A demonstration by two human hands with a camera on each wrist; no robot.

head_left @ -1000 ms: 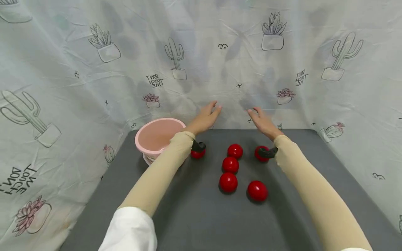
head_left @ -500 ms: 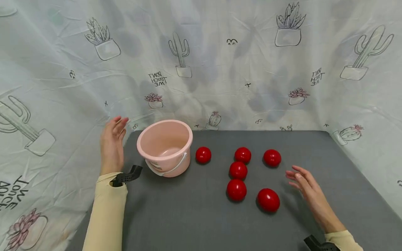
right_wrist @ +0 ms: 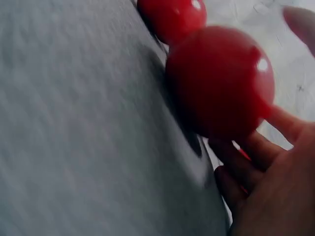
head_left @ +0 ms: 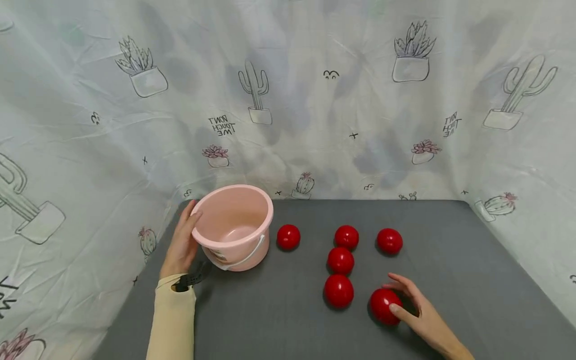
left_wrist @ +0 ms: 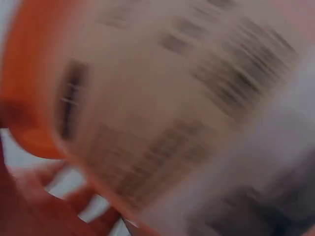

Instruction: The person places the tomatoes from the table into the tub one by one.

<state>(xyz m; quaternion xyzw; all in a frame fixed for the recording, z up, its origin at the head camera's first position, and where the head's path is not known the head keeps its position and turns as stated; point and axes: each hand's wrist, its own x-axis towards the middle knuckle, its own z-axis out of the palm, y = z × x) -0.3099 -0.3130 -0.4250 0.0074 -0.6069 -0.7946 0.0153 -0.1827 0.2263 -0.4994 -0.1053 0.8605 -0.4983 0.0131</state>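
Note:
A pink bucket [head_left: 263,250] with a white handle stands at the back left. My left hand [head_left: 179,247] lies along its left side, fingertips at the rim. In the left wrist view, the printed label [left_wrist: 162,98] on the bucket fills the picture, with blurred fingers [left_wrist: 37,196] at lower left. My right hand [head_left: 425,320] is spread around the nearest red ball [head_left: 382,306], which rests on the table. In the right wrist view, several fingers reach along that ball's side, and the thumb [right_wrist: 302,27] stands away from it.
Three red balls form a row left of the right hand, the nearest ball [head_left: 339,291] closest to it. Another red ball [head_left: 389,241] lies behind, and one ball [head_left: 288,237] sits beside the bucket. A printed curtain [head_left: 306,100] borders the grey table [head_left: 270,320].
Both hands have come back from over the far table. The left swung out leftward, then in to the bucket's rim; the right came to the nearest ball. Bucket and balls have stayed put.

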